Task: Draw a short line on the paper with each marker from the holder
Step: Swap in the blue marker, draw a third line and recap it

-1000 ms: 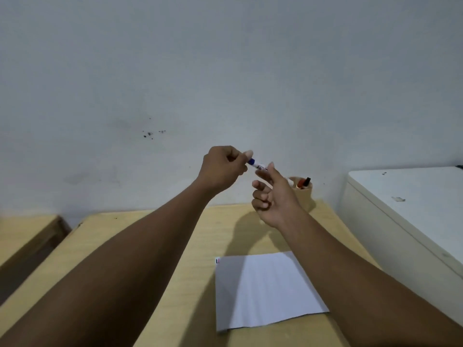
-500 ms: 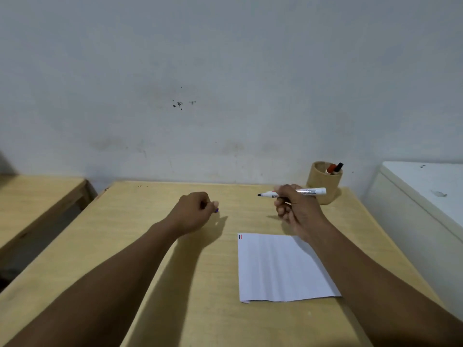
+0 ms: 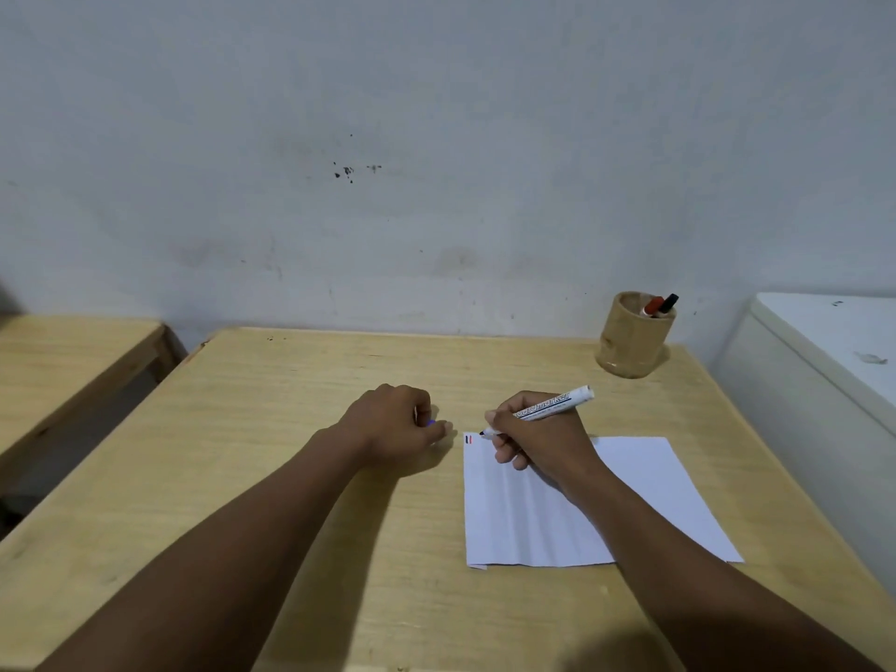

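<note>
Blue cap [image 3: 431,422]: mostly hidden within the closed left hand [image 3: 392,424]. Two markers [image 3: 659,305]: bodies concealed inside holder [image 3: 632,337]. Marker [image 3: 543,410] print: illegible. Paper [image 3: 533,506]: partly covered by right forearm.

table [image 3: 300,477]: pale wood under my arms, smooth, matt | paper [image 3: 528,521]: thin white sheet, matt, creased | marker [image 3: 552,406] in my right hand [image 3: 536,436]: white plastic, slight sheen | holder [image 3: 630,339]: tan, glossy, looks taped | wall [image 3: 436,114]: matt paint, scuffed

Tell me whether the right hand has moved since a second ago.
Yes. The right hand with the marker has come down from beside the holder to the paper's top-left corner.
</note>
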Demonstrator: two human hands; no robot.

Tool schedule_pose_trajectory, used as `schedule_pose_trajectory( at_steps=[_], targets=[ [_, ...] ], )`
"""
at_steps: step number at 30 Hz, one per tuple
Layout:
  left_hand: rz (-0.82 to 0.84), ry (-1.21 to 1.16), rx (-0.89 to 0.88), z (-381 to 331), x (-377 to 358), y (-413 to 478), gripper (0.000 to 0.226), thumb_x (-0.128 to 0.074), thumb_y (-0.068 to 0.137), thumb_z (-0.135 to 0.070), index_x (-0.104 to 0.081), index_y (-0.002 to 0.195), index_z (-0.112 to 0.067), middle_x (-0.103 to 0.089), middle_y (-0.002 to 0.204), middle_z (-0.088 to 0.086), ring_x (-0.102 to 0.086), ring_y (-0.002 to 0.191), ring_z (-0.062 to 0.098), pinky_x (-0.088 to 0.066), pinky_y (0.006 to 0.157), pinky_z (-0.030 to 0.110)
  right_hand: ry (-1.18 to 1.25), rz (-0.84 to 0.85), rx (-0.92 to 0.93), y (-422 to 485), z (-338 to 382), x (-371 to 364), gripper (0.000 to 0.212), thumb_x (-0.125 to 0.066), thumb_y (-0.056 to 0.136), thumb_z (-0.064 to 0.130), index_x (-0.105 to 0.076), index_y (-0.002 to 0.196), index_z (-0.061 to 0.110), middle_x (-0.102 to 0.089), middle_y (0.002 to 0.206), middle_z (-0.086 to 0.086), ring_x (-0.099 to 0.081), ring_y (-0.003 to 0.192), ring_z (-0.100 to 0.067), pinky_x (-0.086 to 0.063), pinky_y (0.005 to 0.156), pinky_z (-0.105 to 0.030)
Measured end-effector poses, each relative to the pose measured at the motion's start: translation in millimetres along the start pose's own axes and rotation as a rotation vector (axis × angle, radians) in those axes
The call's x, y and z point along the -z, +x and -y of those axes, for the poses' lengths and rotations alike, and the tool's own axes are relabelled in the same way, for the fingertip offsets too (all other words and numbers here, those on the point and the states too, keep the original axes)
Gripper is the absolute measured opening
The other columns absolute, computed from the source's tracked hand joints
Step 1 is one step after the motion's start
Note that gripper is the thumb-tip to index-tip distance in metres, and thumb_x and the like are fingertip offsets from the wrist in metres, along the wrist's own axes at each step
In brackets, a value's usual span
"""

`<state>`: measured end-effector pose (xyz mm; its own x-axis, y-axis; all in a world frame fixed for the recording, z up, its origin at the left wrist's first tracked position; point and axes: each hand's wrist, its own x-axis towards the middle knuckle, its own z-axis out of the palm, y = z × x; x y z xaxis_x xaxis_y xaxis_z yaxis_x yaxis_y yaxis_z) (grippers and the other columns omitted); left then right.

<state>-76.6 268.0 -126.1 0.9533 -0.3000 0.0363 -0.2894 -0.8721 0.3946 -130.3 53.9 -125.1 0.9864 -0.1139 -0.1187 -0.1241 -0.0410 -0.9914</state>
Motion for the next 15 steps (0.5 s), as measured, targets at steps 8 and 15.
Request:
schedule_pose_trajectory(
  at_steps=[8, 15],
  targets=[
    [0.146, -0.066, -0.018, -9.5, 11.8, -5.2, 0.063, -0.069, 0.066, -0.082, -0.058, 0.100, -0.030, -0.065, 0.080, -0.012, -0.062, 0.079, 0.012, -0.050, 0.074, 0.033, -0.066, 0.001, 0.057, 0.6, -6.1, -2.6, 0.018, -0.081, 0.082, 0.015, -0.070, 0.080, 0.001, -0.074, 0.066, -0.014, -0.067, 0.055, -0.024, -0.043, 0.046, -0.025],
    [0.187, 0.040, 0.005, -15.4, 6.0, -6.1, 0.100, -0.071, 0.041, -0.091, -0.049, 0.123, -0.038, -0.068, 0.084, -0.011, -0.062, 0.090, 0.011, -0.055, 0.080, 0.037, -0.114, 0.005, 0.082, -2.1, -6.9, -5.0, 0.027, -0.084, 0.080, 0.016, -0.068, 0.082, -0.006, -0.072, 0.064, -0.011, -0.066, 0.054, -0.020, -0.044, 0.046, -0.025]
  ],
)
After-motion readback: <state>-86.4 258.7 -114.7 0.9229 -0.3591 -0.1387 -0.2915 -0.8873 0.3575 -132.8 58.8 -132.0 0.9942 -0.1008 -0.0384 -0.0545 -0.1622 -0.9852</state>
